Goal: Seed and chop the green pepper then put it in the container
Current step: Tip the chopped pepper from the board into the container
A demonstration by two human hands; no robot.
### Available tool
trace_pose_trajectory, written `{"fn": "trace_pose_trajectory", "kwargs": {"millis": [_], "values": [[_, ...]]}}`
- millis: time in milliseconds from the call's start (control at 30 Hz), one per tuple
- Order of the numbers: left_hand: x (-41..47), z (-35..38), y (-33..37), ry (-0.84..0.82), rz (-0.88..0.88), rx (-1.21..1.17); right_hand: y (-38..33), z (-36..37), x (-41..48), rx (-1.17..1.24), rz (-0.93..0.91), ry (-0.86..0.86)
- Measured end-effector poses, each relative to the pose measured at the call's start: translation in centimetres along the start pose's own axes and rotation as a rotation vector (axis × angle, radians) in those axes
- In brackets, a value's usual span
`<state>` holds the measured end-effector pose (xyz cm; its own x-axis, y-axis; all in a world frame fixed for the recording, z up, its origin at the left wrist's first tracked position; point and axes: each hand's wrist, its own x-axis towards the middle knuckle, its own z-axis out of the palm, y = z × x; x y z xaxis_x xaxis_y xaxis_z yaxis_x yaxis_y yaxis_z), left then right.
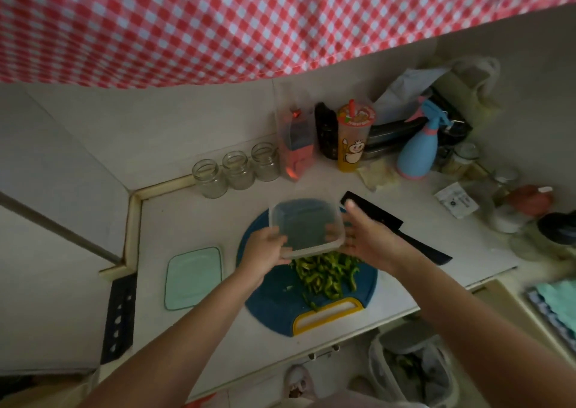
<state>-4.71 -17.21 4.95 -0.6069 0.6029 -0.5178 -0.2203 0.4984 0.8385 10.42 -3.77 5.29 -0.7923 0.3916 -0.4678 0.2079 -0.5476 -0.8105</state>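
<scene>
The left hand [265,248] grips the near left corner of a clear container [307,226] held over a blue cutting board [274,292]; the right hand [364,236], fingers straight, lies against its right side; chopped green pepper [324,275] is piled on the board; a pale green lid [193,278] lies just left of it; a black knife [396,226] lies to the right.

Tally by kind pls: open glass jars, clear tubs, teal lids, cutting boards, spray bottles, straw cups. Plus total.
Open glass jars: 3
Clear tub: 1
Teal lid: 1
Cutting board: 1
Spray bottle: 1
Straw cup: 1
Total: 8
</scene>
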Motion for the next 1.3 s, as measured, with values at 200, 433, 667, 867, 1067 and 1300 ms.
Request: {"fn": "trace_pose_trajectory", "kwargs": {"millis": [200,433,667,867,1067,1300], "values": [[-0.3,2.6,1.3,-0.136,0.081,0.204,1.0,-3.8,1.3,-0.145,0.004,0.5],[0.4,-3.3,-4.2,0.147,-0.145,0.337,3.3,-8.1,1.0,-0.014,0.018,0.616],[-0.1,-4.2,-7.2,0.198,-0.412,-0.053,3.7,-8.0,1.8,0.113,0.083,0.53],[-0.2,-3.8,-5.8,0.189,-0.451,-0.353,3.1,-9.3,2.1,0.034,0.13,0.557],[0.4,-3.8,-7.6,0.255,-0.336,-0.552,2.8,-9.9,2.3,0.015,0.16,0.541],[0.7,-3.2,-7.2,0.29,-0.316,-0.606,2.7,-9.8,2.2,0.021,0.148,0.491]]}}
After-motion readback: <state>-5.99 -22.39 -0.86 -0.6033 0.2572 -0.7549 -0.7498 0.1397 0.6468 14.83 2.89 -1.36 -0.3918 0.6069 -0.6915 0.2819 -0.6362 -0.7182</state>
